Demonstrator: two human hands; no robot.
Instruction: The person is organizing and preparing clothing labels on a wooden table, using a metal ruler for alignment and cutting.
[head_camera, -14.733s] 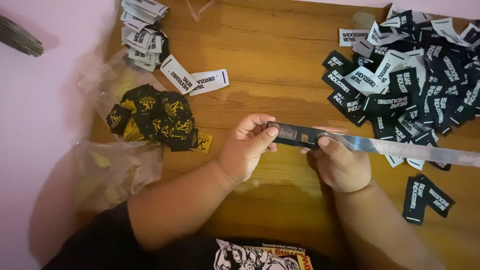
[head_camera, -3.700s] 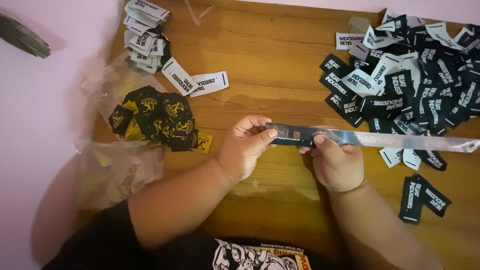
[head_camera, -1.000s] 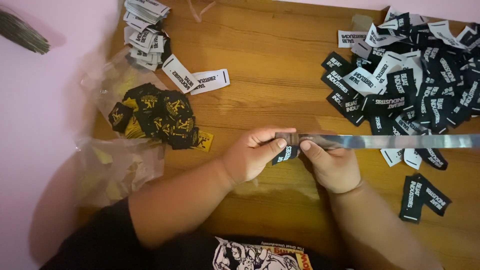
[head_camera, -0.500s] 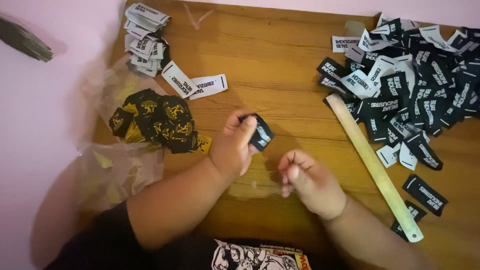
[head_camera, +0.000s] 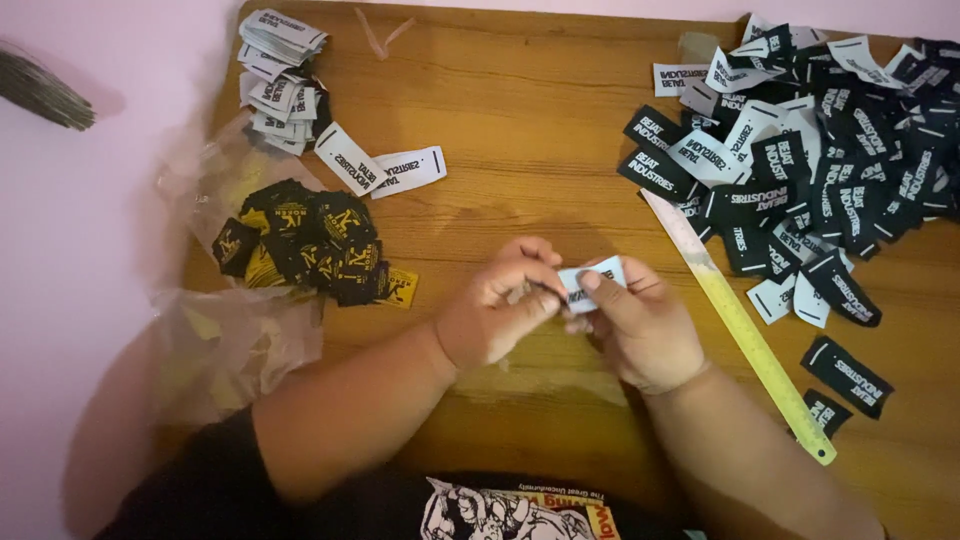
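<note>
Head view: a small woven label (head_camera: 592, 283) is pinched between both hands near the middle of the wooden desk (head_camera: 540, 110). The left hand (head_camera: 495, 312) is closed on the label's left end with thumb and fingers, and the right hand (head_camera: 640, 325) is closed on its right end, thumb on top; the two hands are touching each other around it. A pale ruler (head_camera: 735, 320) is laid flat just beside the right hand, slanting from the big heap toward the near right edge, and is not held.

At the far right corner, a large loose heap of black and white labels (head_camera: 810, 160) is spread, with a few strays (head_camera: 845, 375) toward the right edge. At the far left corner, a small stack of white labels (head_camera: 280, 80) is gathered, two more lying beside it. By the left edge, a bunch of black and yellow labels (head_camera: 305, 240) sits on a clear plastic bag (head_camera: 235, 340).

As a judgement, the work is far from finished: the gathered stack is small, while the loose heap is much larger, and one label is in hand.
</note>
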